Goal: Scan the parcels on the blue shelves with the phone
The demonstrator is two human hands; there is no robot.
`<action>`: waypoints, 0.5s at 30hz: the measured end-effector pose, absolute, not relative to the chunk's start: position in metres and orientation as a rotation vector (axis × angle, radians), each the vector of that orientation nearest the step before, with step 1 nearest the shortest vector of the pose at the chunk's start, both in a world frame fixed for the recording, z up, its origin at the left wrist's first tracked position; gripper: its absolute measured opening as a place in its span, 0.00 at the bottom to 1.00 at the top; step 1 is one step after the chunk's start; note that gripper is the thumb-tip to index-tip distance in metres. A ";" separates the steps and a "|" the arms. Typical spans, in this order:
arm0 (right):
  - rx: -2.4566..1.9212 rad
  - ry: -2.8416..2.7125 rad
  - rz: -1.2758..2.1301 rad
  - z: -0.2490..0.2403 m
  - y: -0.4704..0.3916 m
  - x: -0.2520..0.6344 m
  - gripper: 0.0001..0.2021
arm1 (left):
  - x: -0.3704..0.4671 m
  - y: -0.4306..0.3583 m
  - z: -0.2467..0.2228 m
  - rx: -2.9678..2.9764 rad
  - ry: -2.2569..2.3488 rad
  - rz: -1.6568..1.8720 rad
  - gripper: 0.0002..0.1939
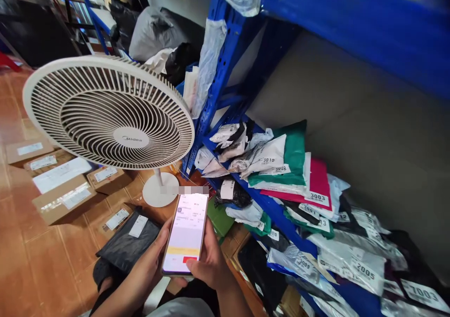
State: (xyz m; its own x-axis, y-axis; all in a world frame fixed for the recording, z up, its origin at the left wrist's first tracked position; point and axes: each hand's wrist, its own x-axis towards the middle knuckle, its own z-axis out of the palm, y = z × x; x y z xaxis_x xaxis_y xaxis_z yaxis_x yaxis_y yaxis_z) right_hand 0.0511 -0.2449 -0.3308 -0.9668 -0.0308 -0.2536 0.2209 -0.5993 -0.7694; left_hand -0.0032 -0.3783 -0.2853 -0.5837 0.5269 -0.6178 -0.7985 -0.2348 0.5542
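A smartphone [186, 232] with a lit white screen is held upright in front of me by both hands. My left hand [152, 256] cups its left edge, the thumb lying along the side. My right hand [208, 260] grips the right edge and lower corner, with the thumb near a red button at the bottom of the screen. Just to the right, a blue metal shelf [270, 207] carries a heap of plastic mailer parcels [281, 160] with numbered labels such as 3010 and 3003.
A white standing fan [108, 113] faces me at the left, its round base [160, 189] on the tiled floor. Cardboard boxes [65, 197] and a black parcel [128, 242] lie on the floor. Grey and black bags [154, 31] are piled behind the blue upright [214, 87].
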 end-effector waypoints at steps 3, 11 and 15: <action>0.357 1.366 -2.697 -0.329 -0.244 0.057 0.50 | -0.001 -0.375 -0.282 -0.365 1.113 1.897 0.39; 0.408 1.141 -2.912 -0.329 -0.234 0.060 0.41 | 0.006 -0.360 -0.290 -0.353 1.175 1.838 0.46; 0.614 0.992 -3.033 -0.337 -0.233 0.065 0.32 | 0.009 -0.352 -0.300 -0.225 1.402 1.692 0.43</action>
